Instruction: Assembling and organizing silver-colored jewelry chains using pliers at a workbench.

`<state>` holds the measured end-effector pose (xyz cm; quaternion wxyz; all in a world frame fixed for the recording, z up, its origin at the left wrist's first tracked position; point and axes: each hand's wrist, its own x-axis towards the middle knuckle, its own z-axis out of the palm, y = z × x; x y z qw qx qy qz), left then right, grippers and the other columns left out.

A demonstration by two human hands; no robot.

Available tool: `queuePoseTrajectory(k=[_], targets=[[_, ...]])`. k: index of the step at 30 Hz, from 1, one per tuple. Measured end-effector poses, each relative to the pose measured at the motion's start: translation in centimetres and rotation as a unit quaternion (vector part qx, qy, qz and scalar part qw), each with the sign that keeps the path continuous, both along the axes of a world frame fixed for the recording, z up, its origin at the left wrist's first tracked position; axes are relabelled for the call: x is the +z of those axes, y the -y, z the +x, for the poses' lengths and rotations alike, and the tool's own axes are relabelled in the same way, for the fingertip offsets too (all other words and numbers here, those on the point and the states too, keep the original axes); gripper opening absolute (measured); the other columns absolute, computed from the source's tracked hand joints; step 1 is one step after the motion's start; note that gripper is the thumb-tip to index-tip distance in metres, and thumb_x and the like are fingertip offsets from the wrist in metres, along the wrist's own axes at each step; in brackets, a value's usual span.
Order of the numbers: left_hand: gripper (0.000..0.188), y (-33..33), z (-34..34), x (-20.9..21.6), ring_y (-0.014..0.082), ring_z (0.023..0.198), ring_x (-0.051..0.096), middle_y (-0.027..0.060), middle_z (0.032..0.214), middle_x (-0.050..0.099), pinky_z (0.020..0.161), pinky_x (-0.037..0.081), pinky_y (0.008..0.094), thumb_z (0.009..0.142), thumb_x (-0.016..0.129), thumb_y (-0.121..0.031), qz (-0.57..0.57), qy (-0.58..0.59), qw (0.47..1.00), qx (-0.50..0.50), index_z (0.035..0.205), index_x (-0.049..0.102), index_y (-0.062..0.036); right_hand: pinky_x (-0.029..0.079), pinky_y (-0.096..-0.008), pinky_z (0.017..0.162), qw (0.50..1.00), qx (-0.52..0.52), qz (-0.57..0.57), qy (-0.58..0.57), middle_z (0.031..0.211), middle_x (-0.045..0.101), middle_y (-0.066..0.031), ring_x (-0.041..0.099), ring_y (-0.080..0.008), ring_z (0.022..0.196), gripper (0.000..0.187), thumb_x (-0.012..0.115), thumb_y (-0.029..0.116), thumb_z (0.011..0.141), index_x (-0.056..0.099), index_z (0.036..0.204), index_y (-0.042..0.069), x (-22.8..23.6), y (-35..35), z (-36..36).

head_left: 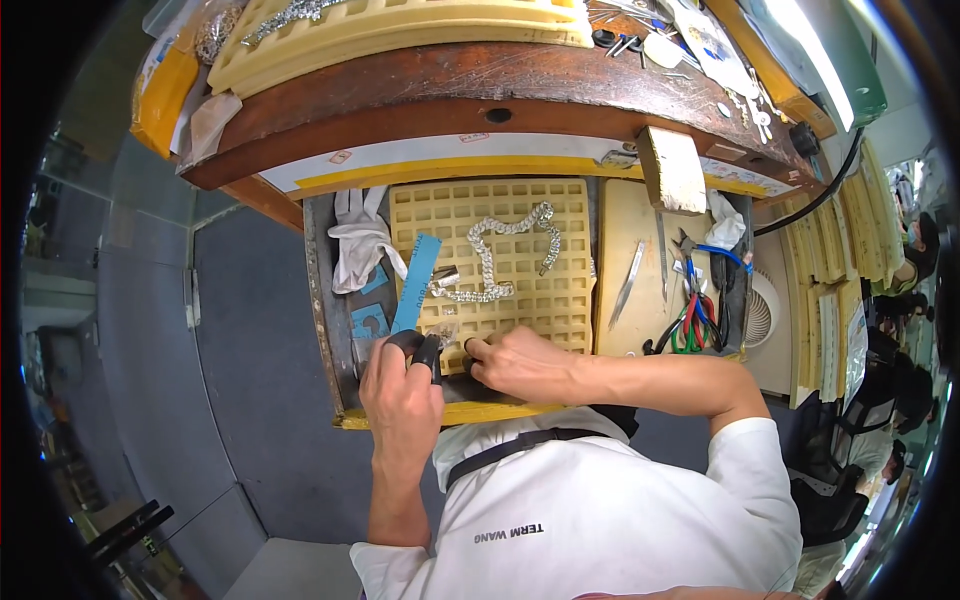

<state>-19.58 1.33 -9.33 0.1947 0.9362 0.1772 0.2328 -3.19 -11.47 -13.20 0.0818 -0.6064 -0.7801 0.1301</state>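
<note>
My left hand (402,388), with black covers on its fingers, is bent closed at the near left corner of a yellow gridded tray (570,300). A blue strip (417,284) reaches away from its fingertips; whether they grip it is hidden. Just beside those fingers is a small clear plastic piece (447,333). My right hand (525,365) rests low over the tray's near edge, fingers curled inward, and anything between them is too small to make out. Beyond both hands a thick silver link chain (488,262) winds over the tray, with a small shiny metal piece (445,280) at its left end.
White gloves (360,240) and blue cut sheets (370,322) lie left of the tray. Pliers (692,315) with coloured handles and tweezers (628,283) lie on the right-hand board (615,215). A wooden block (672,170) juts from the bench (400,95) above the drawer.
</note>
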Motion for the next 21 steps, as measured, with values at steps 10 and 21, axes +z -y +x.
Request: queuePoseTrajectory(k=[10,21], targets=[[0.017,0.2,0.1,-0.6,0.0384,0.087,0.059,0.0188,0.09,0.057,0.069,0.049,0.048,0.06,0.063,0.011,-0.018,0.006,1.0,0.008,0.076,0.06,0.0076,0.054,-0.0464,0.064,0.981,-0.055,0.006,-0.188,0.087,0.056,-0.0143,0.065,-0.0328,0.077,0.017,0.07,0.011,0.075,0.059,0.082,0.0,-0.5,0.8,1.3],[0.021,1.9,3.0,0.8,0.0393,0.085,0.06,0.0193,0.093,0.063,0.072,0.047,0.047,0.072,0.07,0.01,-0.044,0.025,0.997,-0.052,0.092,0.07,0.0054,0.058,-0.0326,0.091,0.664,-0.34,0.176,-0.643,0.109,0.07,-0.0132,0.07,-0.0207,0.101,0.018,0.068,-0.01,0.087,0.069,0.104,-0.005,4.9,8.2,2.5]])
